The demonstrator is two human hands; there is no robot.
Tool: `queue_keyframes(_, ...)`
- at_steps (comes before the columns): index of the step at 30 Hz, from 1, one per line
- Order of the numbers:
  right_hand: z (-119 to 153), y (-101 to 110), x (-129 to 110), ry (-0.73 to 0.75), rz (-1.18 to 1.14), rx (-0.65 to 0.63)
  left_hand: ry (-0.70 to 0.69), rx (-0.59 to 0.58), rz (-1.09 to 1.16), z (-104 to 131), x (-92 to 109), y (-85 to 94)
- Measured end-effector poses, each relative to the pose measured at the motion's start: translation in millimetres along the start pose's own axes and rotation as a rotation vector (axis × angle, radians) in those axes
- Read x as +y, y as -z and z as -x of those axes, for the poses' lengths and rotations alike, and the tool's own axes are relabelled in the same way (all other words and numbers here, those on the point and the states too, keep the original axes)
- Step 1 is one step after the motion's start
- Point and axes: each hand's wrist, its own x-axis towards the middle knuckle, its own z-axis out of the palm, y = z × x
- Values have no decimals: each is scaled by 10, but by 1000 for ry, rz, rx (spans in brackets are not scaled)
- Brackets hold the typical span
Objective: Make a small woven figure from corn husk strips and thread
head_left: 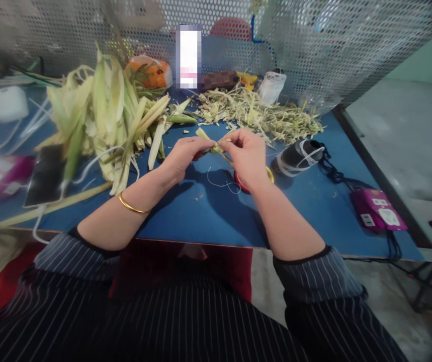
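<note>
Both of my hands meet over the middle of the blue table, pinching a small piece of corn husk [203, 133]. My left hand [185, 155] grips it from the left between thumb and fingers. From the right, the thumb and forefinger of my right hand [246, 153] press on the same piece. A narrow end of it sticks up between the hands. Under my right hand lies a red and yellow ring-shaped object [270, 175], mostly covered. A thin white thread [223, 185] curls on the table beside it.
A big pile of corn husks [106, 110] stands at left, near a phone [45, 176] with a white cable. Husk scraps [261, 118] lie behind my hands. At right are a dark cord-wrapped bottle-like object [299, 157] and a purple pack [377, 210]. Perforated metal mesh [294, 40] borders the back.
</note>
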Motion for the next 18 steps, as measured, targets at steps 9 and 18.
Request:
queue_keyframes(9, 4, -72, 108, 3, -45, 33, 12, -76, 122, -9, -136, -53)
queue_keyframes(18, 10, -75, 101, 60, 31, 93, 123, -115, 344, 12, -125, -104)
